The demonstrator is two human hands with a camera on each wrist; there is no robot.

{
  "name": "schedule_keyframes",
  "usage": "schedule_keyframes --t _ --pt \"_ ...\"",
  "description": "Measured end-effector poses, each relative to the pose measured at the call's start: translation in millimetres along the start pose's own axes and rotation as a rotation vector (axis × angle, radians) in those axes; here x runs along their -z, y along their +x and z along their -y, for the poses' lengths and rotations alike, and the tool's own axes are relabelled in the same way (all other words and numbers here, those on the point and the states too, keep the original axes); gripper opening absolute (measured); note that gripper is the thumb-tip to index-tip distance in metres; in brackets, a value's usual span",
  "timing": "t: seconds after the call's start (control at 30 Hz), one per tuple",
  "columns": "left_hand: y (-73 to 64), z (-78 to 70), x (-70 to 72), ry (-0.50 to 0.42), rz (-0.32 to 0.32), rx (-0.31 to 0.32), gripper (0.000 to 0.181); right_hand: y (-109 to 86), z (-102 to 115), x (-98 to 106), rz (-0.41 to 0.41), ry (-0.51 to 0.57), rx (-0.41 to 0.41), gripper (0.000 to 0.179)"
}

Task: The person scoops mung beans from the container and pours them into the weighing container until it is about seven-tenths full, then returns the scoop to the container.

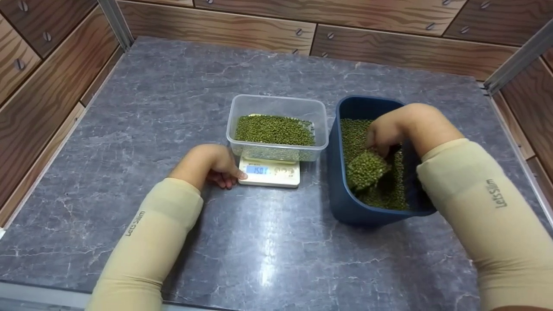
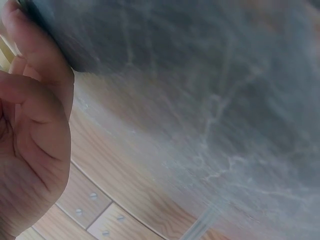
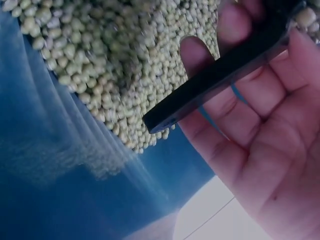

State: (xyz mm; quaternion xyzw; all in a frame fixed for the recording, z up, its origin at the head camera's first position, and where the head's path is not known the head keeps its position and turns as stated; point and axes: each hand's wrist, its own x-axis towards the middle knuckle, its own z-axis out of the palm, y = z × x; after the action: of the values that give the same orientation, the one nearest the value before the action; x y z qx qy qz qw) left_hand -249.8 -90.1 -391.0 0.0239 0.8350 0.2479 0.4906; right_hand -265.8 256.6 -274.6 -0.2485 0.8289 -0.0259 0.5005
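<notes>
My right hand (image 1: pixel 391 129) reaches into a deep blue bin (image 1: pixel 337 181) of small green beans, which look like mung beans (image 3: pixel 65 55). Its fingers wrap the black handle (image 3: pixel 215 82) of a scoop, whose bowl is heaped with beans (image 1: pixel 367 169) and held over the rest. To the left, a white digital scale (image 1: pixel 270 179) has its blue display lit with digits. On the scale stands a clear plastic container (image 1: pixel 322 129), partly filled with the same beans. My left hand (image 1: pixel 218 166) rests by the scale, thumb at its left corner and fingers loosely bent; it shows blurred (image 2: pixel 37 135) in the left wrist view.
The blue bin stands close to the right side of the clear container. Everything sits on a grey marbled tabletop (image 1: pixel 142 129). Wood-patterned panels (image 1: pixel 216 26) with metal corner posts (image 1: pixel 116 23) enclose the back and sides.
</notes>
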Motion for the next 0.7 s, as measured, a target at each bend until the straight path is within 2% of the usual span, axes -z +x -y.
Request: schedule_keyframes --t 0.17,0.47,0.53,0.7 --pt "-0.1 0.2 0.5 -0.02 0.006 -0.007 0.033 -9.9 -5.2 7.9 -0.027 -0.012 0.013 0.028" --pt "-0.9 0.4 0.7 -0.003 0.008 -0.005 0.033 -26.2 -11.8 17.5 -0.077 0.0 -0.043 0.029" --pt "-0.5 0.5 0.9 0.005 0.011 -0.005 0.033 -29.2 -13.3 18.8 -0.104 -0.019 -0.049 0.027" --pt "0.4 0.1 1.1 0.017 0.017 -0.008 0.034 -34.3 -15.5 21.0 -0.118 0.014 -0.063 0.021"
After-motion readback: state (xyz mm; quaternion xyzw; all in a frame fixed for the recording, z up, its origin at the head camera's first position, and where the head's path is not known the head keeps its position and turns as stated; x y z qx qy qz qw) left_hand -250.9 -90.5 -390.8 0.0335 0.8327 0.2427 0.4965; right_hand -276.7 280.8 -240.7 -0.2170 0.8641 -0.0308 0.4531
